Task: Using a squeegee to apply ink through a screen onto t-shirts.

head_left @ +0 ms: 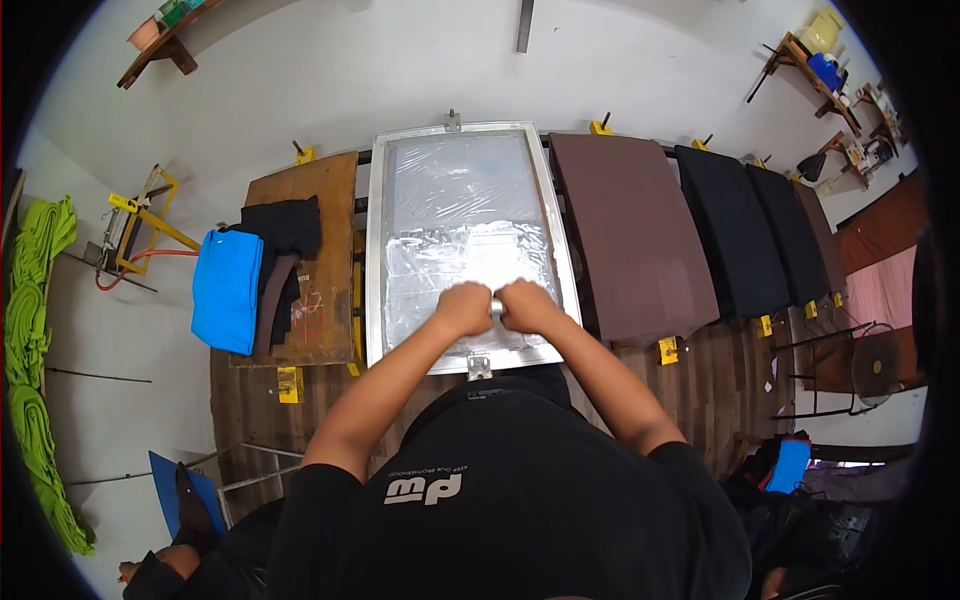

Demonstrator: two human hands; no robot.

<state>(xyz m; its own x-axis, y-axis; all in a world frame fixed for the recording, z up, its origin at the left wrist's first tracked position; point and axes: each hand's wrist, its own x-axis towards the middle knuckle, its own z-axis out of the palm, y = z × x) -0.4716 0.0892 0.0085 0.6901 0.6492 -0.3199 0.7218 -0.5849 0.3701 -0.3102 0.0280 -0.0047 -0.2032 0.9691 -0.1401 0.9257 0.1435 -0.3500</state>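
Observation:
A screen-printing frame (375,250) with silver metal edges lies in front of me, its mesh under wrinkled clear film. Both my hands are closed side by side over the near half of the screen. My left hand (465,309) and my right hand (528,306) grip a squeegee (497,308); only a short silver piece of its handle shows between the fists, and its blade is hidden beneath them. Metal clamps hold the frame at its far edge and at its near edge (480,367), close to my body.
To the right stand sloped boards with a brown cloth (635,235) and black cloths (742,230). On the left, a wooden board (330,250) bears folded blue (226,290) and black fabric. Green cloths (40,290) hang at far left. Other people are at the lower corners.

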